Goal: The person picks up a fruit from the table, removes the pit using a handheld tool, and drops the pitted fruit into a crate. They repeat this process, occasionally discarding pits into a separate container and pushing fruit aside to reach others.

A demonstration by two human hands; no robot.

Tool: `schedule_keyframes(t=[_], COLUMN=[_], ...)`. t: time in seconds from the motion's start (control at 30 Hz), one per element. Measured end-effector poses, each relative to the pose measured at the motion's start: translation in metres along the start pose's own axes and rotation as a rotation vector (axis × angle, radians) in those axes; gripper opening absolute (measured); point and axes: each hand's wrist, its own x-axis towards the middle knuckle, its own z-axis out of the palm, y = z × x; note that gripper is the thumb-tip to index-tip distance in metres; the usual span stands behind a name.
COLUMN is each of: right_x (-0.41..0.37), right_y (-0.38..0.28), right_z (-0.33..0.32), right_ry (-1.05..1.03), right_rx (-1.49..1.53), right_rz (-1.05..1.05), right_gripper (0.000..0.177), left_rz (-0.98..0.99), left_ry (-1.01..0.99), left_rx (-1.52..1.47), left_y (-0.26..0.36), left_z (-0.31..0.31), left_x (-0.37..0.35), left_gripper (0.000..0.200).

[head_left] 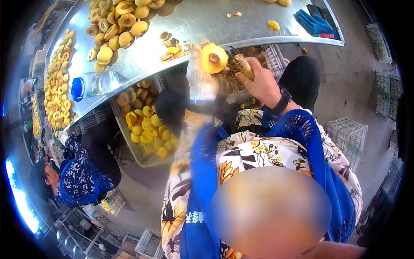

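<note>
My left hand (202, 84), in a whitish knitted glove, is closed around a yellow peach half (214, 58). The cut face points up, with a brown centre. Bare and wearing a dark wristband, my right hand (264, 86) grips a wooden-handled tool (244, 67); its metal end lies just right of the peach half and I cannot make out its shape. Below the hands, a crate (276, 58) holds brown pits and scraps. Peach pieces (172, 51) lie on the metal table (194, 21) beyond my left hand. A tub (142, 162) of peach halves stands to the left.
A heap of peach halves (113, 28) and a clear bottle with a blue cap (97, 85) are on the table. Blue gloves (314, 23) lie at its right corner. Another person (84, 172) works at left. A pale crate (347, 138) stands on the floor at right.
</note>
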Motion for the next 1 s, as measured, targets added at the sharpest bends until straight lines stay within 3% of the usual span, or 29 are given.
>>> schedule_keyframes(t=[0.17, 0.27, 0.3, 0.33, 0.4, 0.5, 0.53, 0.6, 0.63, 0.67, 0.73, 0.77, 0.87, 1.0], right_x=[0.001, 0.022, 0.024, 0.032, 0.034, 0.037, 0.033, 0.026, 0.023, 0.018, 0.01, 0.006, -0.004, -0.005], right_y=[0.003, 0.024, 0.015, 0.031, 0.025, 0.031, 0.028, 0.005, 0.005, -0.006, 0.002, 0.009, -0.003, -0.002], right_z=[0.005, -0.007, -0.016, -0.009, -0.011, 0.0, 0.013, 0.017, 0.024, 0.028, 0.059, 0.068, 0.042, 0.038], right_ry=[0.033, 0.033, -0.102, -0.159, -0.367, -0.236, -0.052, 0.006, 0.001, 0.016, 0.075, 0.112, -0.196, -0.183], right_rx=[0.055, 0.082, 0.161, 0.079, 0.161, 0.403, 0.65, 1.01, 0.954, 0.805, 0.612, 0.424, 0.114, 0.084], right_rz=[0.045, -0.123, -0.132, -0.286, -0.366, -0.258, -0.238, 0.123, 0.285, 0.324, 0.142, -0.113, 0.039, 0.006], right_gripper=[0.038, 0.054, 0.059, 0.059, 0.055, 0.05, 0.041, 0.033, 0.036, 0.039, 0.043, 0.046, 0.042, 0.035], left_rz=[-0.114, -0.29, -0.444, -0.418, -0.355, -0.247, -0.183, 0.039, -0.035, -0.002, -0.11, -0.145, -0.169, -0.175], left_ry=[-0.055, -0.206, -0.364, -0.355, -0.338, -0.321, -0.313, -0.298, -0.245, -0.246, -0.178, -0.163, -0.148, -0.145], left_rx=[0.225, 0.303, 0.44, 0.42, 0.382, 0.332, 0.258, 0.128, 0.241, 0.068, 0.096, 0.086, 0.077, 0.093], left_y=[0.002, 0.017, 0.03, 0.028, 0.02, 0.016, 0.018, 0.003, 0.004, -0.025, -0.013, -0.009, -0.005, -0.005], left_z=[-0.009, 0.003, 0.002, 0.0, -0.006, -0.007, -0.005, 0.009, 0.004, -0.022, -0.02, -0.021, -0.022, -0.023], left_x=[-0.011, -0.022, -0.024, -0.025, -0.022, -0.016, -0.025, -0.039, -0.045, -0.025, -0.015, -0.012, -0.004, -0.001], left_gripper=[0.068, 0.076, 0.084, 0.085, 0.086, 0.089, 0.087, 0.079, 0.07, 0.064, 0.063, 0.063, 0.062, 0.061])
